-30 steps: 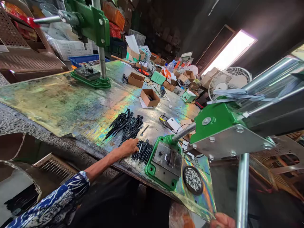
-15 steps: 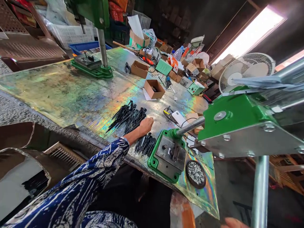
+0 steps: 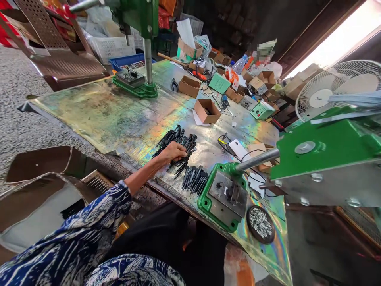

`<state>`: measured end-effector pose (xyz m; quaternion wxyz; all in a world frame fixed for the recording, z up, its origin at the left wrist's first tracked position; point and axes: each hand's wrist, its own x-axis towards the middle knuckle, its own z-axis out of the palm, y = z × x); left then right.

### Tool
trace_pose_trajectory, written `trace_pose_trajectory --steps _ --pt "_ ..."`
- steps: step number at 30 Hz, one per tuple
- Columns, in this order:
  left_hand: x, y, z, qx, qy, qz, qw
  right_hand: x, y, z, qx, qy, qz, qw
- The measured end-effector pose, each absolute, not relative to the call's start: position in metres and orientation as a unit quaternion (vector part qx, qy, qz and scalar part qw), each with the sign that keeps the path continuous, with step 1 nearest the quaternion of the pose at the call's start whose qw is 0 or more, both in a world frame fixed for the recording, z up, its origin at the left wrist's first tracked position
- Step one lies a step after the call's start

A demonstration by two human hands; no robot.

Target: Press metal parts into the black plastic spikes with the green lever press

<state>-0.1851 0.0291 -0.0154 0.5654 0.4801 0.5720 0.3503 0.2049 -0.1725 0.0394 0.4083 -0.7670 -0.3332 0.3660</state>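
My left hand (image 3: 175, 152) reaches over a loose pile of slender black pieces (image 3: 171, 137) with wider heads and thin pointed ends. Its thumb and fingers are pinched together at the pile's right side, on what looks like one of those pieces. Closer to the table's near edge lies a second, neater row of the black pieces (image 3: 195, 180). Right beside that row stands a green hand press (image 3: 224, 196) with a steel plate and small fixture on its base. A dark round dish (image 3: 249, 227) holds many small silvery metal parts. My right hand is out of view.
The press lever arm and green head (image 3: 321, 147) jut in from the right. A second green press (image 3: 135, 85) stands at the far left. Small cardboard boxes (image 3: 207, 111), a white fan (image 3: 323, 93) and clutter occupy the back. An open carton (image 3: 38, 210) stands below left.
My left hand has moved back left from the pile's right side onto the pile, fingers pinching there. My right hand, at the bottom right before, has left view. The camera has turned somewhat left.
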Motion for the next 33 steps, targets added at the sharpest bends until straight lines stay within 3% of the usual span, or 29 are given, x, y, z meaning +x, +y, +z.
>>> trace_pose_trajectory --steps 5,11,18,25,33 --pt "-0.210 -0.025 -0.022 0.479 0.595 0.358 0.537 0.208 -0.167 0.001 -0.754 -0.340 0.378 0.416" --pt "-0.211 -0.080 -0.025 0.602 0.666 0.221 0.380 0.231 -0.141 -0.055 -0.864 -0.450 0.168 0.152" --pt "-0.201 -0.118 -0.020 0.680 0.662 0.076 0.305 0.223 -0.129 -0.056 -0.859 -0.501 0.098 0.045" --pt "-0.192 -0.121 -0.022 0.723 0.631 0.052 0.277 0.227 -0.123 -0.059 -0.861 -0.502 0.079 0.008" --pt "-0.190 -0.110 -0.024 0.735 0.624 0.094 0.247 0.239 -0.121 -0.060 -0.879 -0.462 0.109 0.051"
